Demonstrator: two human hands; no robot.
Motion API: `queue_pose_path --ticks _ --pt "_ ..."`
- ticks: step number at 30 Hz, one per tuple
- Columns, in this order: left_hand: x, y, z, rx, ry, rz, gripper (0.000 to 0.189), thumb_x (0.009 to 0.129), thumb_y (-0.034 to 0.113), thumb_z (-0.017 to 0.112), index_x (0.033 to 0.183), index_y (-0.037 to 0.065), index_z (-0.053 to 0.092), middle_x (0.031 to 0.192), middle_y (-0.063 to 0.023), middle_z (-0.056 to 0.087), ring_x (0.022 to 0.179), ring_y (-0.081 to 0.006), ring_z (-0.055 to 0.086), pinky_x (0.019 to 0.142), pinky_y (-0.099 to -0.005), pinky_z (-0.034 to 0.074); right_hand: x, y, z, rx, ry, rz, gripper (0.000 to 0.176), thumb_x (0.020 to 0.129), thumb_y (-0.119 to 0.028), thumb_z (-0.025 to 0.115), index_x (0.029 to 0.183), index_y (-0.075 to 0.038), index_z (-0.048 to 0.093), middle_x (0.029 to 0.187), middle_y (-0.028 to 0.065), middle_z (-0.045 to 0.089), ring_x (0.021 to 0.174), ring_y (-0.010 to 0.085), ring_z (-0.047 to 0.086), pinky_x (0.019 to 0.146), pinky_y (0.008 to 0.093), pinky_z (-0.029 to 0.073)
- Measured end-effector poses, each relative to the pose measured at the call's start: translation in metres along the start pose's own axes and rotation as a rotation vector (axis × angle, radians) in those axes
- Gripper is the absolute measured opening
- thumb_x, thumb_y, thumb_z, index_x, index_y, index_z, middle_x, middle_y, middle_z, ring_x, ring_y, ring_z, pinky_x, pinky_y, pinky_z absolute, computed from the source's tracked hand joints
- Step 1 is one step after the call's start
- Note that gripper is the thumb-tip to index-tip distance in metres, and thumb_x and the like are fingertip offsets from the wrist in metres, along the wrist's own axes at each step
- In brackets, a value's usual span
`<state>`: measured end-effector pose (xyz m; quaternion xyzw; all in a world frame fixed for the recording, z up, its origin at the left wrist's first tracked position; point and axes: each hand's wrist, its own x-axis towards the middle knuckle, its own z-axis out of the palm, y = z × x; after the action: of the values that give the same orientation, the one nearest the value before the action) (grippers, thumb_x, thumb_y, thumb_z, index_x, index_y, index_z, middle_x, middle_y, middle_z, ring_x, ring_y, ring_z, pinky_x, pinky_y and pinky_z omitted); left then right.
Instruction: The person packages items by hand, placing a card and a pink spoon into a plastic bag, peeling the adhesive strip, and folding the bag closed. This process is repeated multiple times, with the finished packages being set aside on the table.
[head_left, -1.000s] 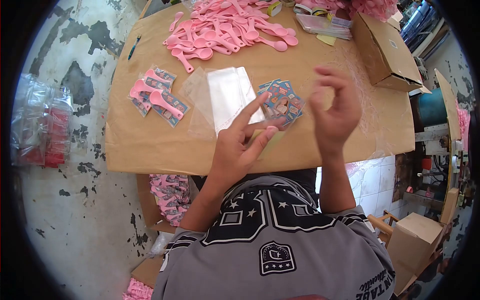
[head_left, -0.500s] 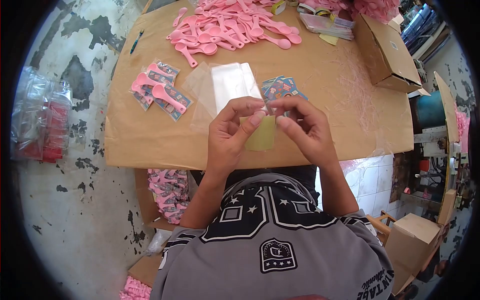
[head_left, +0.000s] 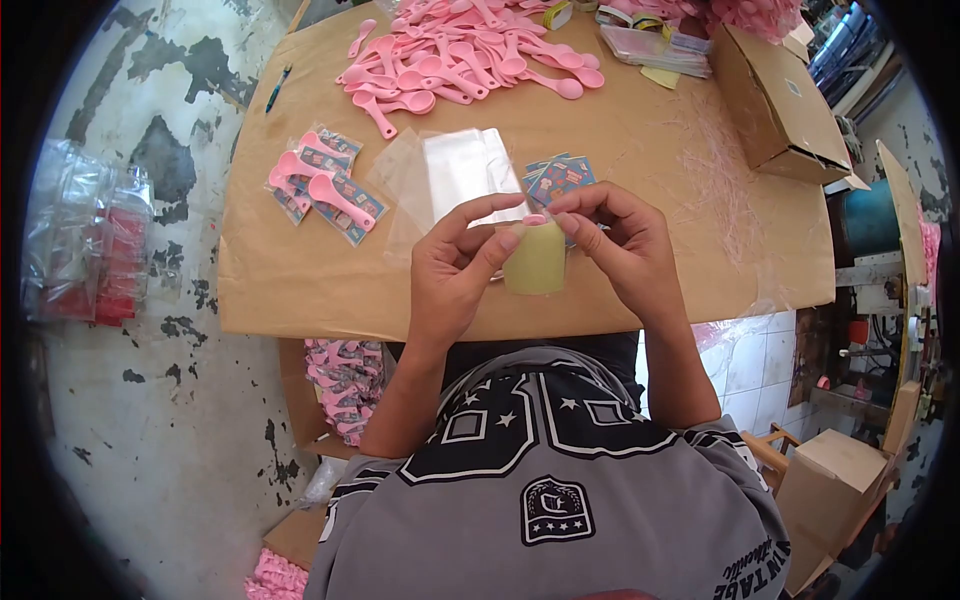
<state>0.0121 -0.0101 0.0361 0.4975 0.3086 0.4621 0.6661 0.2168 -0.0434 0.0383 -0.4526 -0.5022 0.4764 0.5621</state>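
A plain yellow-green card (head_left: 534, 262) is held upright at the table's front edge, with a bit of pink (head_left: 536, 219), like a spoon's end, showing at its top. My left hand (head_left: 455, 262) has its thumb at the card's upper left edge, its index finger stretched above. On the other side, my right hand (head_left: 632, 248) pinches at the upper right corner with thumb and index finger. Just beyond lie a stack of clear plastic bags (head_left: 465, 170) and several blue printed cards (head_left: 565, 176), partly covered by my right fingers.
Pink spoons (head_left: 450, 65) are heaped at the back. To the left, spoons lie on bagged cards (head_left: 345, 205), near a pen (head_left: 278, 88). A cardboard box (head_left: 780, 105) stands at the right, beside pink shreds (head_left: 715, 170). Packed spoons (head_left: 345, 385) fill a box below the table.
Pink now shows at the card's top edge. The card sits slightly further right, and my left index finger has straightened. The whole view has shifted slightly.
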Motion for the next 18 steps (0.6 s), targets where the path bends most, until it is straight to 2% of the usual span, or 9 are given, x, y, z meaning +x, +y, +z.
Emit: queue_pose_path --ticks 4,10,14,18 --pt "0.004 -0.005 -0.001 0.021 0.013 0.034 0.033 0.102 0.009 0.069 0.131 -0.005 0.064 0.107 -0.0194 0.078 0.095 -0.018 0.076 0.08 -0.0289 0.062 -0.002 -0.004 -0.005 0.033 -0.004 0.056 0.018 0.101 -0.012 0.072 0.114 0.0 0.072 0.105 0.0013 0.073 0.097 0.0072 0.066 0.084 0.0235 0.053" --pt "0.003 -0.002 0.005 0.067 0.019 0.047 0.029 0.101 0.006 0.068 0.127 -0.005 0.065 0.102 -0.0164 0.078 0.09 -0.0155 0.075 0.078 -0.0279 0.061 -0.006 0.002 -0.007 0.087 0.006 0.034 0.016 0.101 -0.009 0.071 0.113 0.0 0.072 0.103 0.0019 0.073 0.098 0.0084 0.068 0.085 0.0235 0.053" --pt "0.0 -0.007 0.002 0.022 -0.028 0.117 0.023 0.102 0.003 0.067 0.123 -0.005 0.067 0.103 -0.0151 0.077 0.093 -0.0149 0.074 0.078 -0.0272 0.06 -0.009 -0.007 -0.005 0.15 -0.002 0.01 0.012 0.102 -0.006 0.067 0.11 0.001 0.072 0.1 0.001 0.071 0.09 0.0063 0.063 0.076 0.0215 0.049" --pt "-0.004 -0.009 -0.013 0.159 -0.097 0.201 0.015 0.1 -0.003 0.064 0.115 -0.005 0.068 0.104 -0.0125 0.075 0.092 -0.013 0.071 0.08 -0.0255 0.058 -0.007 0.001 -0.011 0.134 -0.085 -0.104 0.01 0.101 0.0 0.063 0.105 0.001 0.072 0.094 0.0007 0.066 0.078 0.0047 0.055 0.066 0.0211 0.042"
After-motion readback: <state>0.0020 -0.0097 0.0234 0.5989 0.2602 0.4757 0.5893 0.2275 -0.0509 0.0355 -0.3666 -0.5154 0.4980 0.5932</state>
